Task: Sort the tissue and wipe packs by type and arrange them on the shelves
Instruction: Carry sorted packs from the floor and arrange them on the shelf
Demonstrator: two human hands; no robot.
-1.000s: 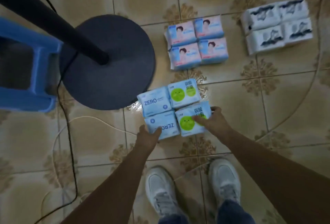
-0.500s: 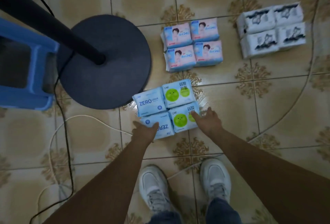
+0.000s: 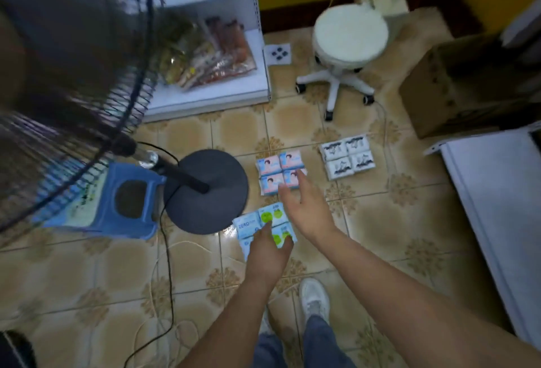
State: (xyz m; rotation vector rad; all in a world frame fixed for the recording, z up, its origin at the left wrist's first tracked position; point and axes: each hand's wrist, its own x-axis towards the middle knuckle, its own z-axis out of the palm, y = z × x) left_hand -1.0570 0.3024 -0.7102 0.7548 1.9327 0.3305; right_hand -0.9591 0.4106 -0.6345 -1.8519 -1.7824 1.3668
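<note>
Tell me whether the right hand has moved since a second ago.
Yes. The right hand left the green-dot packs and now reaches up over the pink packs.

Single head-worn view, looking steeply down from standing height, tiled floor [image 3: 87, 274] below, wide-angle, edges curved

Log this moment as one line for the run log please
stage: packs on floor | left hand: open over blue packs | right hand: open, reaching toward pink packs | white packs: untouched

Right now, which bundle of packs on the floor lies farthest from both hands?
The white bundle with black print, off to the right; neither hand touches or overlaps it, unlike the other two.
</note>
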